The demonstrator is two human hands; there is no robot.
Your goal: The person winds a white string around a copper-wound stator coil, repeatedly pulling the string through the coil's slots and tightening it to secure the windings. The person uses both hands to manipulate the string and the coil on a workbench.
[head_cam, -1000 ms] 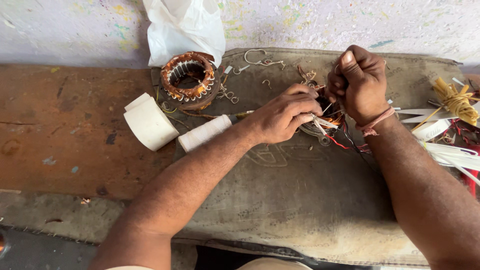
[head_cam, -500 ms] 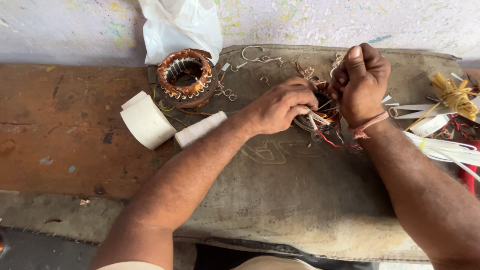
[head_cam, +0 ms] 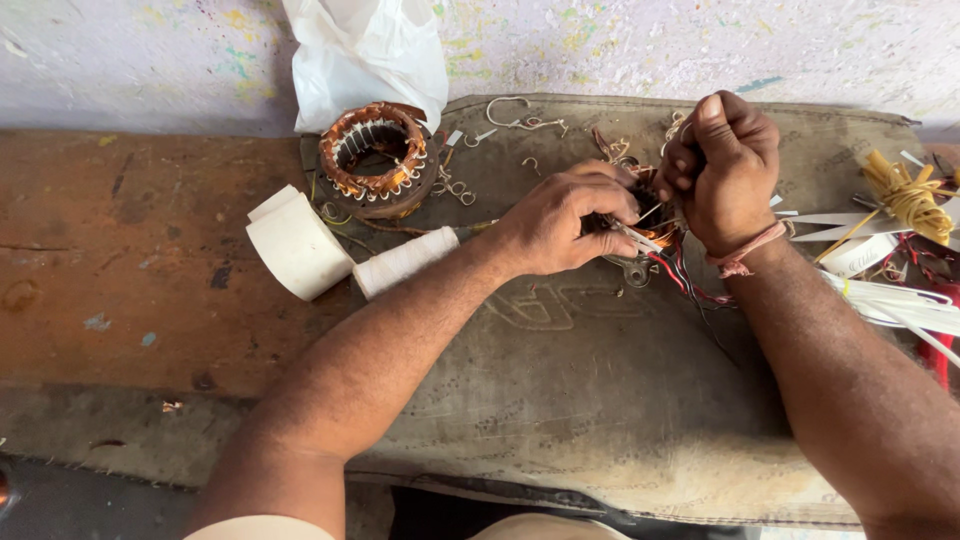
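Pale plastered wall (head_cam: 140, 60) at the back, flecked with faint yellow, green and blue paint. Below it a worn reddish-brown wooden bench (head_cam: 120, 250), scuffed and stained. A grey-brown sackcloth mat (head_cam: 600, 400) covers its right part. Soft, even daylight.

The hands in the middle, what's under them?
Under the left hand and right hand lies a copper-wound coil piece with red and black wires, on a worn cloth. Most of the coil piece is covered.
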